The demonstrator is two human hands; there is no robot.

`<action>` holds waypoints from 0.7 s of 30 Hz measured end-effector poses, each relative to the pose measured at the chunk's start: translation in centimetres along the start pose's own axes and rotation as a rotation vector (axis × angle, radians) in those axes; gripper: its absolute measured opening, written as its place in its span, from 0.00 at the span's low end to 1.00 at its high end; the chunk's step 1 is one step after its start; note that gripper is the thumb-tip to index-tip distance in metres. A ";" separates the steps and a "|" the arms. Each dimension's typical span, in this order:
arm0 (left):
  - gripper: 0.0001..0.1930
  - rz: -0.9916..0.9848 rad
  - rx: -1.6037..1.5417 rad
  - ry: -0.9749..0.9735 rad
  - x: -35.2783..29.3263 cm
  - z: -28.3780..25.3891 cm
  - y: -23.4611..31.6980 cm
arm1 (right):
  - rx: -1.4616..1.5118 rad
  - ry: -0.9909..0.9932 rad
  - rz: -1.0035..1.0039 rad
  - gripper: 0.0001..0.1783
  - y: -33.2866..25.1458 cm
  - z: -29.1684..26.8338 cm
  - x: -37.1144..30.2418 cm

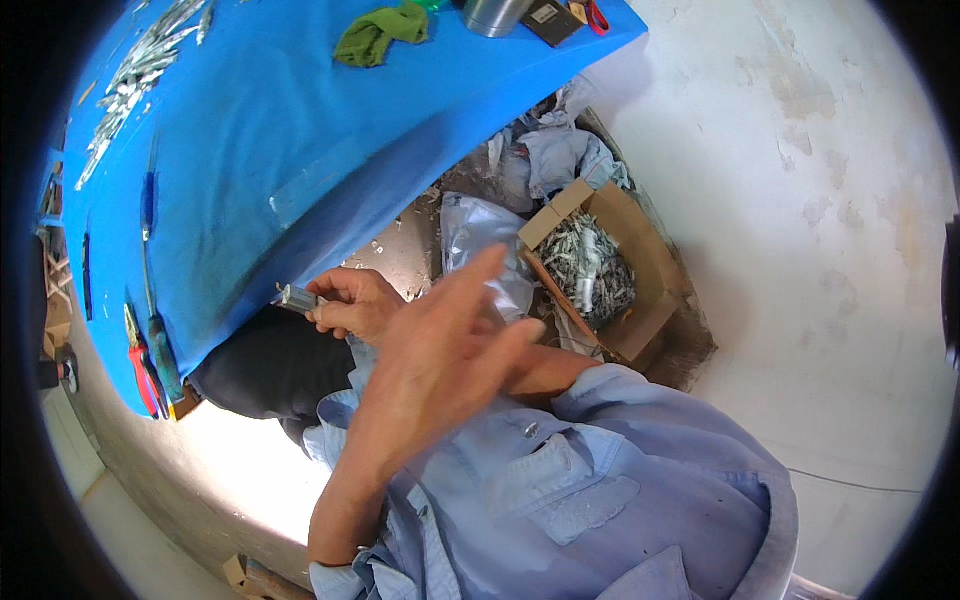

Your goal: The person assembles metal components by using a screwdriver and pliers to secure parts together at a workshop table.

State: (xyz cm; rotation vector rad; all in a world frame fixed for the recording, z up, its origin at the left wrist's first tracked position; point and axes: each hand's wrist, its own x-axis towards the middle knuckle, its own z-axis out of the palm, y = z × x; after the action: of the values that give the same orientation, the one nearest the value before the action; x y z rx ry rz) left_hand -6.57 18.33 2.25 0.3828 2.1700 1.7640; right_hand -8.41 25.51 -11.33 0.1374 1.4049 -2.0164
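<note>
My right hand (362, 302) reaches across to the left and pinches a small silvery-grey block-shaped metal piece (298, 299) between thumb and fingers, beside the draped edge of the blue table. A thin tip sticks out of the piece's far end; its exact kind is not clear. My left hand (440, 345) passes over my right forearm, blurred by motion, its fingers stretched and thumb apart, with nothing in it. Beyond its fingers, an open cardboard box (655, 325) holds a heap of thin silvery-grey pieces (585, 265).
On the blue-covered table (250, 130) lie more silvery pieces (140, 85), a long screwdriver (148, 210), red-and-blue pliers (145, 370), a green-handled tool (163, 355), a green cloth (380, 35) and a steel cup (493, 15). Plastic bags (485, 245) lie by the box, near the pale wall (800, 250).
</note>
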 end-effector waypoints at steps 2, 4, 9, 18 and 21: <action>0.25 0.002 0.082 -0.019 -0.5 0.1 0.4 | 0.370 -0.099 -0.178 0.25 1.0 -0.1 0.5; 0.21 0.027 -0.064 0.250 -1.4 -3.0 -1.2 | 0.347 0.062 -0.164 0.20 -0.8 -0.5 -3.1; 0.13 -0.094 0.002 0.718 -5.3 -9.8 -2.2 | 0.120 0.008 -0.219 0.17 -0.5 0.0 -0.9; 0.13 -0.142 -0.031 0.666 -9.4 -8.5 -5.2 | -0.126 -0.061 -0.274 0.13 -2.7 3.2 -2.5; 0.13 -0.115 0.061 0.645 -9.6 -8.3 -5.1 | -0.236 -0.081 -0.273 0.12 -3.4 3.6 -3.0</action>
State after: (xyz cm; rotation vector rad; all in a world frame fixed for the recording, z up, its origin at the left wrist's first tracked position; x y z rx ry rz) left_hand -1.19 6.00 -0.40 -0.3496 2.5949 1.9422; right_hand -7.06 24.41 -5.76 -0.2494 1.6688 -2.0233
